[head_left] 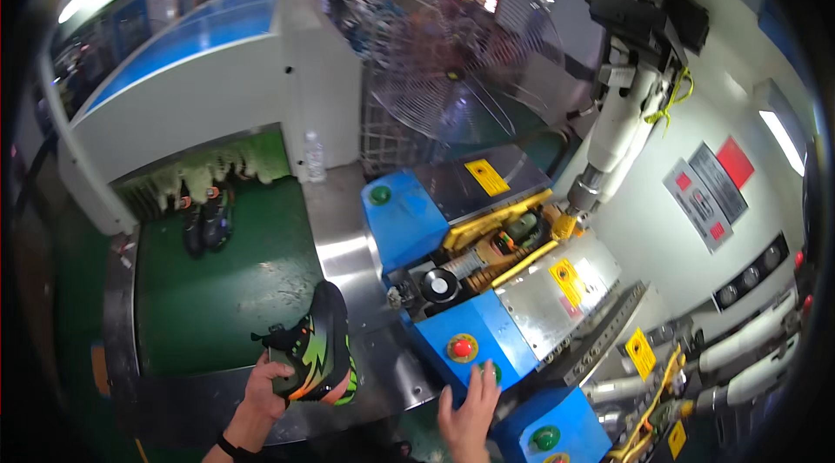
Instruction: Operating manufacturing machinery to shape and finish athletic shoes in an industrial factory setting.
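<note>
My left hand (265, 389), with a dark band at its wrist, is closed on a black sneaker (323, 345) with bright green and orange markings. It holds the sneaker tilted over the metal edge of the green conveyor belt (230, 311). My right hand (470, 418) is open, its fingers spread at the front of a blue control box (474, 319). The fingertips partly cover a green button (493, 371); whether they press it I cannot tell. Just above sits a red button (463, 348). Another shoe (520, 232) lies inside the machine, between yellow-edged pads.
Further back on the belt, a pair of dark shoes (207, 224) stands at a brush-fringed opening. A clear bottle (314, 157) is by the white housing (204, 128). Behind is a large wire fan (452, 71). Machine arms (622, 124) rise at the right, near a second blue box (557, 428).
</note>
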The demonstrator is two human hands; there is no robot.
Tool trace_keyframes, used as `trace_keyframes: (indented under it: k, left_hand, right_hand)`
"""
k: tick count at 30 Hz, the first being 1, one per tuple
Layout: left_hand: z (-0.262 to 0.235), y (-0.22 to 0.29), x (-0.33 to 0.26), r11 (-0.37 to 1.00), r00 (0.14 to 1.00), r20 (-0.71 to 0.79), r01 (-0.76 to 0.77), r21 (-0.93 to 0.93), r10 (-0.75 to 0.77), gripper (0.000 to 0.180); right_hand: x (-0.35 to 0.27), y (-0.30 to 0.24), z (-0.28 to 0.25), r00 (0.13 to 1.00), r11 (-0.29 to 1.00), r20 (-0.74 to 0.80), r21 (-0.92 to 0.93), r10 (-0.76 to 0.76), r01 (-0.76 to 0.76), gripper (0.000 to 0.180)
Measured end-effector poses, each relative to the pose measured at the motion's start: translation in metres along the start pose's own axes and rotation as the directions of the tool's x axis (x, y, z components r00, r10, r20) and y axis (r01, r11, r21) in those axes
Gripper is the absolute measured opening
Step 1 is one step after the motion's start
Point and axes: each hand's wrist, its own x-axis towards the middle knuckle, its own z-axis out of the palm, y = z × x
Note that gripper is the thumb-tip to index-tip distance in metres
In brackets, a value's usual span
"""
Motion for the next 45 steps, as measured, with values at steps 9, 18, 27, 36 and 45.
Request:
trace_keyframes:
  k: [9,18,27,36,45]
  left_hand:
    - [-0.147,0.005,-0.128,0.999,0.887,-0.461,0.026,-0.023,-0.034,0.043]
    - [-0.34,0.016,-0.126,0.644,0.507,-0.535,-0.054,0.763,0.676,0.069]
    - [-0.431,0.15,-0.044,0.679,0.809,-0.324,-0.12,0.724,0.49,0.068]
    - [-0.544,0.222,0.182,-0.346,0.863,0.087,0.105,0.932,0.498,0.054]
    - [-0.561,0.213,0.182,-0.227,0.795,0.097,0.053,0.972,0.599,0.049]
  right_hand:
    - [-0.117,0.012,0.03,0.815,0.866,0.537,0.492,-0.217,-0.094,0.036]
    - [-0.066,-0.034,0.104,0.754,0.964,0.643,0.262,-0.138,-0.047,0.03]
    - [0.048,-0.303,0.377,0.53,0.913,0.744,0.341,-0.407,0.223,0.022]
    - [0.252,-0.495,0.696,0.58,0.599,0.529,-0.159,-0.619,0.785,0.049]
    - [0.288,-0.481,0.786,0.555,0.771,0.805,-0.211,-0.212,0.601,0.057]
